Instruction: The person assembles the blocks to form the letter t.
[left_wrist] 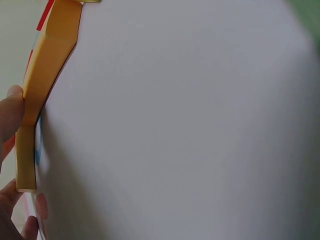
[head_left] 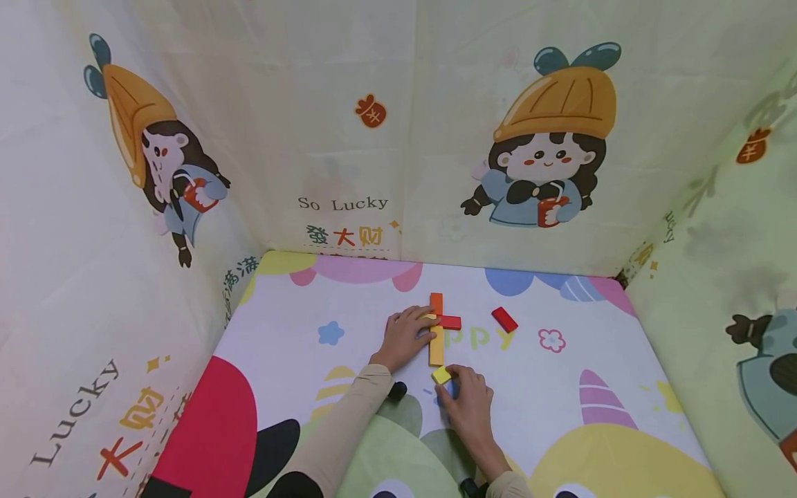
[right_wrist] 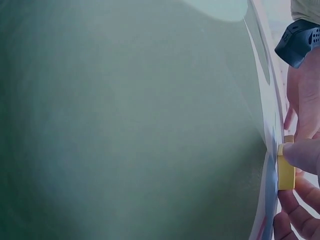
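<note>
Printed mat (head_left: pixel 367 294) | side edges (head_left: pixel 654 360) well apart from yellow block (head_left: pixel 441 375) | right fingers (head_left: pixel 461 374) pinching

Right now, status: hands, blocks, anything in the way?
Left hand touching the block cross. Right hand pinching a yellow block by the cross's near end. Loose red block off to the right; nothing seen between yellow block and cross.

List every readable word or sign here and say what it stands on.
"So Lucky": cream cloth back wall
"發大财": same wall, underneath
"Lucky": pale cloth left wall, slanted
"大": left wall, red
"财": left wall, gold
"ppy": white patterned mat; its beginning is not visible
Too small, slanted or cut off to read surely: lettering near the left corner, under "發大财", on the cream right wall, and the red-brown printed pouch's sign.
</note>
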`<state>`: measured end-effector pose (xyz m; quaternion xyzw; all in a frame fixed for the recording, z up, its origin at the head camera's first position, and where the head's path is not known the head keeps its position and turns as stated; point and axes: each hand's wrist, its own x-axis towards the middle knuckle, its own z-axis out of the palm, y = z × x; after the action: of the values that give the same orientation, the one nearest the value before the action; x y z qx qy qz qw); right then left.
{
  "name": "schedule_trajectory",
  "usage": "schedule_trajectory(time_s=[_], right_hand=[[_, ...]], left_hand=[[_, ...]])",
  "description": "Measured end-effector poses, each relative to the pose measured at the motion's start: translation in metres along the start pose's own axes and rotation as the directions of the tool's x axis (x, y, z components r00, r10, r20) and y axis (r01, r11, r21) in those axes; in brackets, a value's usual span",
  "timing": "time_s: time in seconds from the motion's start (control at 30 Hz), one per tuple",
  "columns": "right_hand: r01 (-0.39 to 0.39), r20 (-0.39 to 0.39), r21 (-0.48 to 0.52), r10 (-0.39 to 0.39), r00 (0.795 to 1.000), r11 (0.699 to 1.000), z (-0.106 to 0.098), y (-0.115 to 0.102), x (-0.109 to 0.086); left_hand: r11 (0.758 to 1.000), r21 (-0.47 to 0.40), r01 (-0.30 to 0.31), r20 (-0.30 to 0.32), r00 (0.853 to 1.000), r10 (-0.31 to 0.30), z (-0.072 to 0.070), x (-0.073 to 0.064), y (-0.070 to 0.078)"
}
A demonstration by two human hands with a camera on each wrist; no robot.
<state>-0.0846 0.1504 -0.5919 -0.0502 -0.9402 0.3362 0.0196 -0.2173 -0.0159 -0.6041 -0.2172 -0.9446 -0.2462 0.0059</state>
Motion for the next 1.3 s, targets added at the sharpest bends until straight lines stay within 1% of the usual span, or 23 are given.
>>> schedule_trajectory(time_s=[0.1, 0.5, 0.87, 1.0, 1.2, 1.3], right_hand=[[0.002, -0.002, 0.000, -0.002, 1.000, 1.000, -0.0001, 0.0004, -0.0004], [0.023, -0.021, 0.013, -0.023, 1.000, 1.000, -0.0012, 0.0018, -0.0013], [0.041, -0.040, 0.024, -0.040, 0.998, 0.999, -0.0021, 0.0020, -0.0019], [0.055, -0.056, 0.022, -0.054, 0.997, 0.998, -0.0015, 0.0031, -0.0020], [0.071, -0.087, 0.002, -0.070, 0.994, 0.997, 0.0004, 0.0050, -0.0027], [0.070, -0.085, 0.001, -0.069, 0.994, 0.998, 0.0008, 0.0055, -0.0027]], left_hand=[[1.000, -0.007, -0.004, -0.004, 1.000, 0.004, 0.0004, 0.0003, -0.0003], [1.000, 0.011, -0.009, -0.007, 1.000, 0.009, 0.0007, 0.0004, -0.0005], [1.000, 0.000, 0.001, -0.001, 1.000, -0.001, -0.0009, -0.0003, 0.0009], [1.000, 0.004, 0.001, -0.006, 1.000, 0.000, -0.0011, -0.0002, 0.0016], [1.000, -0.017, 0.002, -0.007, 1.000, -0.002, -0.0036, -0.0008, 0.0039], [1.000, -0.016, 0.006, -0.004, 1.000, -0.006, -0.0039, -0.0009, 0.0043]])
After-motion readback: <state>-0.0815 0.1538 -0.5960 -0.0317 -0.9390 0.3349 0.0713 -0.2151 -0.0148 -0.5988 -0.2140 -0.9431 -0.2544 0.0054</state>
